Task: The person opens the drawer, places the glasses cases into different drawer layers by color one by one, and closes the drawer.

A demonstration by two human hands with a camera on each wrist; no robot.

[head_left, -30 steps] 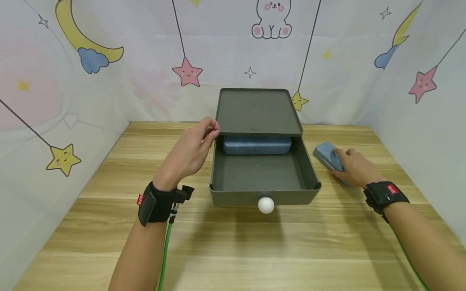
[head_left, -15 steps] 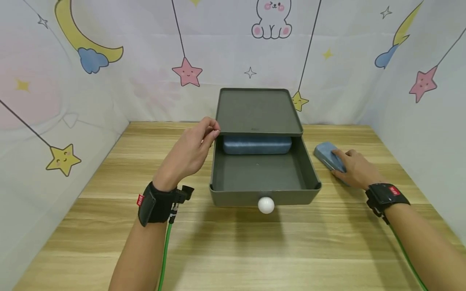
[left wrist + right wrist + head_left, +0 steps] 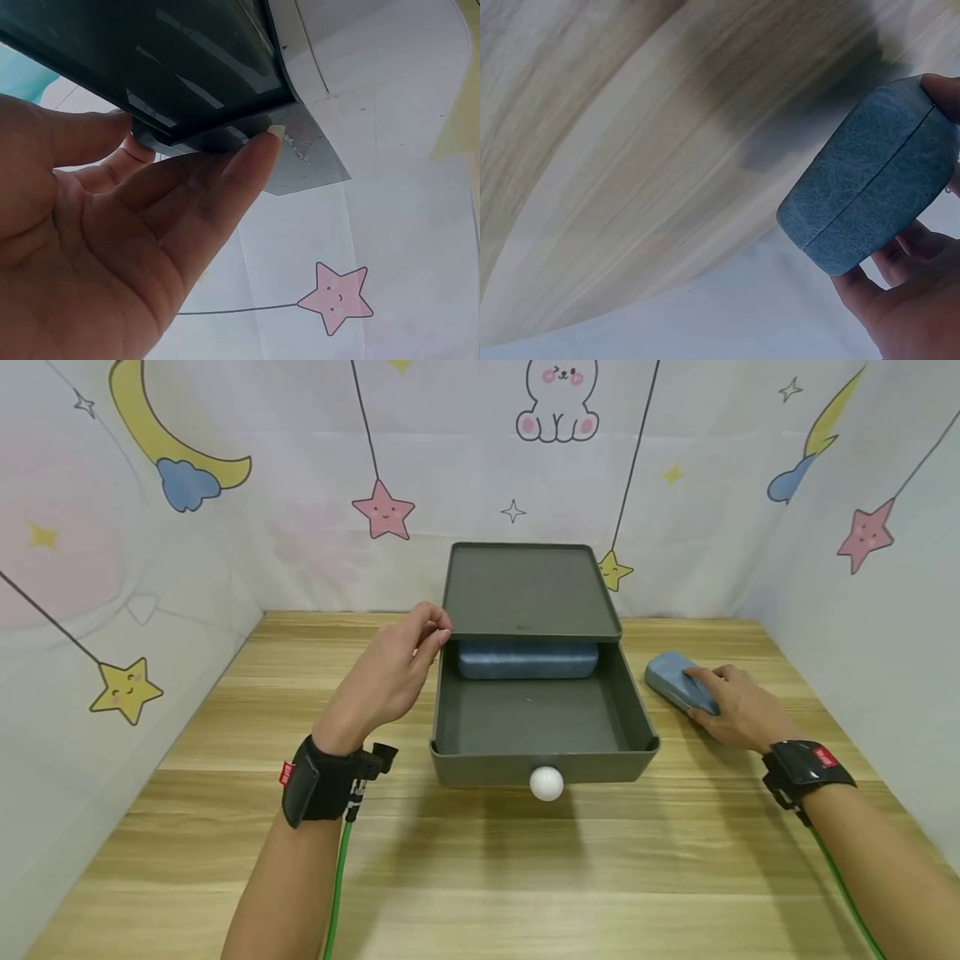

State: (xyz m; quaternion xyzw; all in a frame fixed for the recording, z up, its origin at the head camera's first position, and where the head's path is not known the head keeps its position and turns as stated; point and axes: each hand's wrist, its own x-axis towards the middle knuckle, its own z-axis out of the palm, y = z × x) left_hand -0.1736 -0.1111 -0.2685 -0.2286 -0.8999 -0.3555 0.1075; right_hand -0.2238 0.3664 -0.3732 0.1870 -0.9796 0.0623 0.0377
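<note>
A dark grey box [image 3: 532, 714] with a white round knob [image 3: 547, 783] stands in the middle of the table in the head view. Its flat lid [image 3: 532, 589] is raised at the back, leaving the front part uncovered. Inside, towards the rear, lies a blue case [image 3: 528, 660], partly hidden under the lid. My left hand [image 3: 386, 672] pinches the lid's front left corner between thumb and fingers; the left wrist view shows its fingertips [image 3: 259, 157] against the edge. To the box's right, my right hand [image 3: 738, 706] grips a blue glasses case [image 3: 870, 176] with a seam along its side.
The wood-grain table [image 3: 480, 877] reaches to white fabric walls [image 3: 300, 510] printed with stars, a moon and a bear at the back and both sides. A green cable [image 3: 339, 885] runs from each wrist strap along the forearm.
My right hand has shifted slightly right and its grip on the glasses case has turned a little. The left hand, lid and box look unchanged.
</note>
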